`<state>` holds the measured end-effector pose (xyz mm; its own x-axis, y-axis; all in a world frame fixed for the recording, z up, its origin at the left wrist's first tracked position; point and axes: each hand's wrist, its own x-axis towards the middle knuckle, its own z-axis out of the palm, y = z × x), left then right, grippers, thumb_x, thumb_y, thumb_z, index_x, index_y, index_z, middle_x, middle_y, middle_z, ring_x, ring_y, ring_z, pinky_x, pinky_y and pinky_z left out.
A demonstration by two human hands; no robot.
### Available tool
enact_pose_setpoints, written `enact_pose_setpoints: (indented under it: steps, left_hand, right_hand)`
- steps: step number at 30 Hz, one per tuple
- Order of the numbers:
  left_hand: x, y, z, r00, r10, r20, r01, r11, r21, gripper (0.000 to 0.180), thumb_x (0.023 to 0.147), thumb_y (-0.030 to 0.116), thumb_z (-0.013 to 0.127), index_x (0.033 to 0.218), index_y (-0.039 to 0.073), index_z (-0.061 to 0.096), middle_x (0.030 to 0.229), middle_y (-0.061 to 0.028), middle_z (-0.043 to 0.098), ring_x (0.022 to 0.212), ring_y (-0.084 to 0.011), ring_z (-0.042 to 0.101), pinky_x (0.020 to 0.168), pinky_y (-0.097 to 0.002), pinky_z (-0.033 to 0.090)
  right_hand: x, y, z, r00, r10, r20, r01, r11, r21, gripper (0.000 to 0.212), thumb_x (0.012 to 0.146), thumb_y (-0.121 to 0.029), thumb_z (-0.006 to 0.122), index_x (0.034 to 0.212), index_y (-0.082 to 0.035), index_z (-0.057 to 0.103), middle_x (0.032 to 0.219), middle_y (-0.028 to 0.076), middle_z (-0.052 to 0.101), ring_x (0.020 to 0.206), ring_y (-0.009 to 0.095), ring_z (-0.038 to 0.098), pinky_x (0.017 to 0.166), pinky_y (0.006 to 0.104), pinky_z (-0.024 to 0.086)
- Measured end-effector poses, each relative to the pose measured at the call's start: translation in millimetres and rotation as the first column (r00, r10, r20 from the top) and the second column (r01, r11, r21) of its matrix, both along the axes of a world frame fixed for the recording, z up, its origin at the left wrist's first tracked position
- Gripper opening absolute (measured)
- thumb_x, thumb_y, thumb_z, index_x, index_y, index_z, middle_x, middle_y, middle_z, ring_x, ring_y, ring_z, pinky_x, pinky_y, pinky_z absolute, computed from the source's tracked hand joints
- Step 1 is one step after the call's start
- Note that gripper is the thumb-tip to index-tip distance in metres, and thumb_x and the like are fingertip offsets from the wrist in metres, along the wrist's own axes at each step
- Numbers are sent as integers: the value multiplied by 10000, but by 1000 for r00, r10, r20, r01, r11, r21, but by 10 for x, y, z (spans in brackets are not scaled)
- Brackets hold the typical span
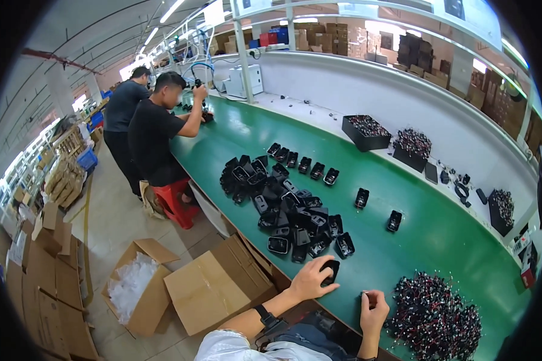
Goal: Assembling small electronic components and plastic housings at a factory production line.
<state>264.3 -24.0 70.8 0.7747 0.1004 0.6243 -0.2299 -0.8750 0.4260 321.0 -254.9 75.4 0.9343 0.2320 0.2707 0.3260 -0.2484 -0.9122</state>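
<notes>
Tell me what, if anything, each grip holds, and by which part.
Left grip: a black casing, apparently by opposite edges. Right grip: a small dark thing, held part hidden.

The left forearm [247, 322] is stretched to the near edge of the table [367, 246], over which the left hand [311, 281] is held, its fingers [324, 262] curved in a grasp. At the same edge, the right hand [374, 310] is held with fingers bent and pinched together.

Within the fingers of the left hand [309, 281], the black housing [329, 272] looked like smooth plastic. Beneath them, the green tabletop [367, 256] was smooth and glossy. Right of the right hand's fingers, the heap [436, 316] looked rough, perhaps plastic and metal. Leftward, the carton [202, 286] was matt cardboard.
</notes>
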Motion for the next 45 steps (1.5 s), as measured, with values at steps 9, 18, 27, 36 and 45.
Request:
enact_pose_setpoints:
  steps: [9,18,27,36,45]
  left_hand:
    - [-29,44,-12,996,-83,-14,83,996,25,444,796,343,827,1109,86,646,1370,-155,537,1183,-357,592,973,-444,491]
    - [-106,-50,9,994,-89,-63,83,993,-87,490,808,282,816,1201,77,606,1353,-155,540,1154,-385,606,959,-453,507]
    - [-143,-460,224,927,-370,-56,305,835,-458,741,702,160,870,1341,28,519,1309,-191,589,1198,-381,581,1035,-444,476]
    - [-165,-1092,34,748,-663,-27,449,535,-715,972,667,132,929,1473,21,398,1364,-172,612,1188,-257,629,967,-366,509]
    - [-121,-1027,103,633,-774,-3,452,372,-811,946,631,151,974,1435,-21,507,1376,-189,621,1260,-296,625,1085,-427,493]
  right_hand:
    - [41,-43,-100,993,-4,116,11,999,-52,89,851,54,718,924,16,685,1025,93,578,669,123,621,577,242,499]
    - [-35,-148,-168,990,-49,133,73,980,-184,101,832,20,753,902,21,681,800,96,670,616,122,615,584,256,490]
    - [-231,-206,271,979,83,-189,-15,941,337,74,898,75,697,970,60,689,1070,112,700,902,123,656,764,244,543]
    - [-574,-736,359,983,6,182,-11,1000,25,182,751,43,810,902,-48,765,1055,91,744,868,215,680,739,320,549]
    - [-512,-816,645,946,169,275,-118,974,-193,227,662,18,815,855,-87,758,1069,40,711,941,253,650,768,352,534]
